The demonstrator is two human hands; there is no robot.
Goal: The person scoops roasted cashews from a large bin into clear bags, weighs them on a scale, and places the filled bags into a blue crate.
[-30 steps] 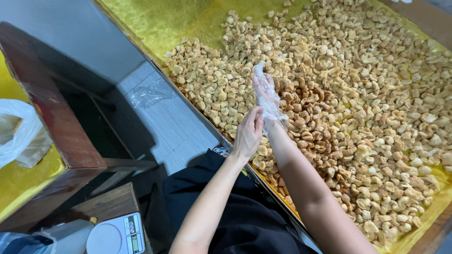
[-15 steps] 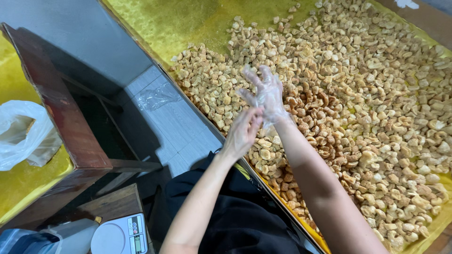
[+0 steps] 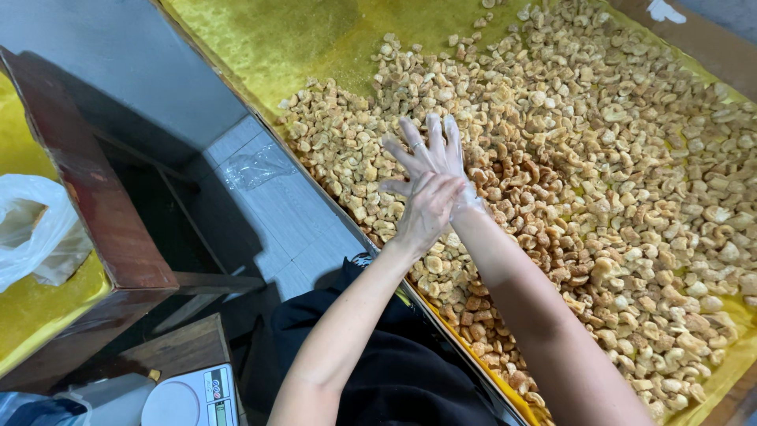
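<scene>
fingers of the right hand (image 3: pixel 430 150) are spread inside a clear glove (image 3: pixel 453 170), pinched at six o'clock by the left hand (image 3: pixel 430 207); gloving seems underway, a firm cuff tug needed.

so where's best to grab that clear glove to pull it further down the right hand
Grip the clear glove at its loose cuff edge by the wrist, where the left hand already lies, coming from the forearm side. The right hand has its fingers spread and pointing away, so a pull toward the elbow should seat them.
</scene>
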